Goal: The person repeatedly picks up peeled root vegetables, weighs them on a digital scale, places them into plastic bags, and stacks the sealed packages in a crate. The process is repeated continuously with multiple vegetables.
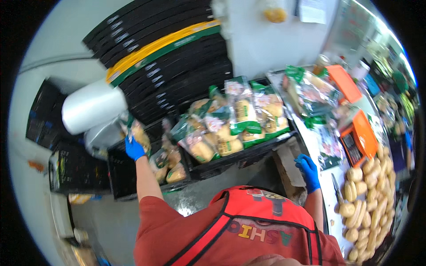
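My left hand (134, 148), in a blue glove, grips a clear and green plastic bag of lotus root (141, 133) over the left black crate (119, 173). More bagged lotus root (175, 173) lies in that crate. Straight ahead, a second black crate (213, 169) is heaped with packed bags of lotus root (229, 143). My right hand (308, 171), also gloved in blue, hovers beside the table's near edge with its fingers curled. Nothing shows in it, but its palm is hidden. A cardboard box (289, 166) is below it.
On the white table (327, 196) at right are loose lotus roots (366, 206), a knife (336, 188), an orange scale (362, 139) and flat printed bags (327, 141). Stacked black crates (186, 63) rise behind. A white plastic roll (95, 108) stands at left.
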Available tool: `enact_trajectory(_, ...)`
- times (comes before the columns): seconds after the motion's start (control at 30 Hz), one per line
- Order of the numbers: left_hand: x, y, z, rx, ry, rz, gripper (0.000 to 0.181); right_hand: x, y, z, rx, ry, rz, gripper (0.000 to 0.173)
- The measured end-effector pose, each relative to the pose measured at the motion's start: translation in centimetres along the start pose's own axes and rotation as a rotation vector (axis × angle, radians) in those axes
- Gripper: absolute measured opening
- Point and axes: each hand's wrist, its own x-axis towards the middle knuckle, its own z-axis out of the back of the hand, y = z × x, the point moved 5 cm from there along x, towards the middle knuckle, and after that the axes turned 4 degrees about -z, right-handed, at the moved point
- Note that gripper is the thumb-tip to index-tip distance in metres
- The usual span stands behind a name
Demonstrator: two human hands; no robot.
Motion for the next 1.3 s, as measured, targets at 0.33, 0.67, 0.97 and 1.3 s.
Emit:
enact_trajectory(0.33, -11.3, 15.1, -14.4, 0.620, 0.912, 0.349, 0.033, -6.4, -13.6, 9.4, -0.432, -0.391, -0.236, 0.042)
enact_trajectory(0.67, -5.3, 12.7, -15.4, 0.405, 0.652, 0.429, 0.038, -13.7, -20.1, 14.6, -0.405, -0.640, -0.369, 0.039)
enact_trajectory(0.97, -5.8, -25.3, -9.2, -0.576, 0.199, -0.338, 0.035, -15.2, -15.7, 21.4, -0.292, -1.049, -0.064, 0.021)
enact_trajectory(1.3, -38.9, -47.8, -11.1, -0.651, 1.024, -0.917, 0.027, -16.8, -11.1, 24.7, 0.292, -0.518, -0.280, 0.028)
